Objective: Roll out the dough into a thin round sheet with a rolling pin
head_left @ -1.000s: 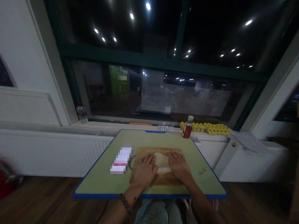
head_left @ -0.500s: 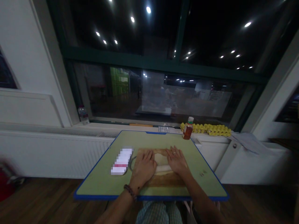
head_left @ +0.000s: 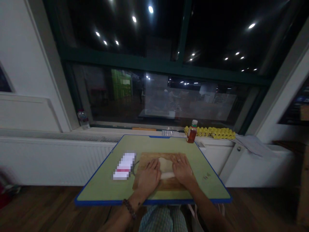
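Note:
A flat sheet of pale dough [head_left: 165,165] lies on a wooden board [head_left: 151,157]. Across its near part runs a whitish rolling pin [head_left: 167,175], its ends hidden beneath my palms. My left hand [head_left: 150,176] rests flat at the pin's left end, fingers stretched forward beside the dough. On the other side, my right hand [head_left: 182,169], wearing a ring, lies flat over the right end with its fingers extended along the dough's right edge. Both palms press down from above, and neither hand's fingers wrap around the pin.
A blue-edged green table [head_left: 96,190] carries the board. Left of the board lie a phone with a blurred screen [head_left: 125,166] and a dark ring-shaped handle [head_left: 135,167]. A reddish bottle [head_left: 191,132] stands at the back right. Yellow egg trays [head_left: 217,132] and a water bottle [head_left: 83,119] line the sill.
Both hands have drawn slightly back toward me on the board, and more of the board's far edge shows. The whole view has shifted a little.

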Tool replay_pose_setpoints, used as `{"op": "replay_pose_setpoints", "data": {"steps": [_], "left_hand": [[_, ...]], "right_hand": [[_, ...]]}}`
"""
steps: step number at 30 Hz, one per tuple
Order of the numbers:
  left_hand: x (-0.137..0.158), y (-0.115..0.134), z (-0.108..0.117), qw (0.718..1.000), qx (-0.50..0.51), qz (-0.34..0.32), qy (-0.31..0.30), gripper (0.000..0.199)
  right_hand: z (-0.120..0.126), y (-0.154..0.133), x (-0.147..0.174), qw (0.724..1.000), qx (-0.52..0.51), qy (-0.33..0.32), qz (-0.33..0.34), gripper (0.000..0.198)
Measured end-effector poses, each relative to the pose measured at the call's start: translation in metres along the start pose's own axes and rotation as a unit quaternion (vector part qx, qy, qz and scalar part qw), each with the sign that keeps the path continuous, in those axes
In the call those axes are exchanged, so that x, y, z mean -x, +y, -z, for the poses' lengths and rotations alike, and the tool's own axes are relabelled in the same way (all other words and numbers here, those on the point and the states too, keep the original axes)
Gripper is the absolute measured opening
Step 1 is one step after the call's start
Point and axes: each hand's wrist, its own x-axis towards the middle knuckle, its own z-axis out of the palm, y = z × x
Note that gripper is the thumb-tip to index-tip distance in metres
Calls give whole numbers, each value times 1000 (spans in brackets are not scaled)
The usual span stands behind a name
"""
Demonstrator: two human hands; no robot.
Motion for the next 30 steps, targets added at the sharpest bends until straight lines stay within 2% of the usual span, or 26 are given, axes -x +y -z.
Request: {"op": "replay_pose_setpoints", "data": {"steps": [5, 10, 13, 17, 23, 30], "left_hand": [[-10, -3, 8, 1000, -10, 7, -9, 42], [3, 3, -4, 1000, 2, 10, -2, 46], [10, 5, -11, 1000, 16, 10, 9, 47], [3, 3, -10, 1000, 16, 6, 21, 46], [-19, -3, -1, 1000, 3, 12, -23, 40], [6, 11, -3, 999, 34, 13, -1, 44]], "right_hand": [[-1, -1, -15, 1000, 0, -1, -18, 46], [-13, 0, 4, 998, -10, 65, -5, 46], [-14, -1, 14, 997, -16, 81, -7, 46], [-7, -4, 7, 998, -18, 57, -23, 46], [0, -7, -19, 998, -32, -20, -55, 46], [-5, -9, 13, 998, -40, 36, -40, 45]]}}
